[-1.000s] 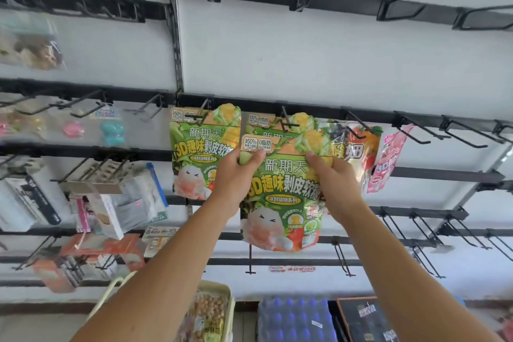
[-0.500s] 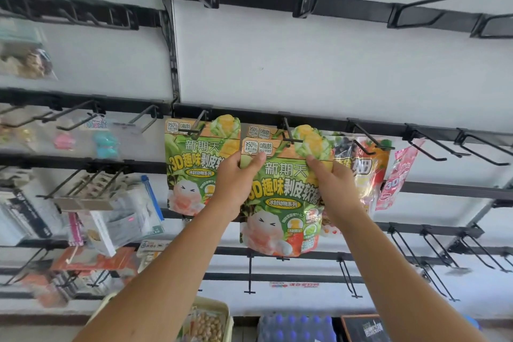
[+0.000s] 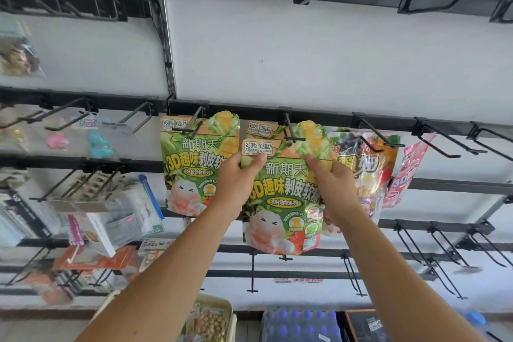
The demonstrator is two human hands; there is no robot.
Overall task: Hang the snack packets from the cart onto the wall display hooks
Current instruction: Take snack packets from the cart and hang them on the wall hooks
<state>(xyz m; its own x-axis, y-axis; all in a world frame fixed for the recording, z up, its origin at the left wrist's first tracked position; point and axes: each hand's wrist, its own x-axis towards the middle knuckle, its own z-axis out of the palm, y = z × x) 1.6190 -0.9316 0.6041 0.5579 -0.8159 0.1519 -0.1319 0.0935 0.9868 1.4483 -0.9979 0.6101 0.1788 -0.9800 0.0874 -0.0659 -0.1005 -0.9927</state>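
I hold the green gummy packet (image 3: 281, 197) by its top edge: my left hand (image 3: 236, 183) pinches the left corner, my right hand (image 3: 331, 186) the right. It sits at the display hook (image 3: 290, 130), in front of an identical packet (image 3: 266, 128) already hung. Recommended: keep the header level, line its hang hole up with the hook tip, then slide it straight back.
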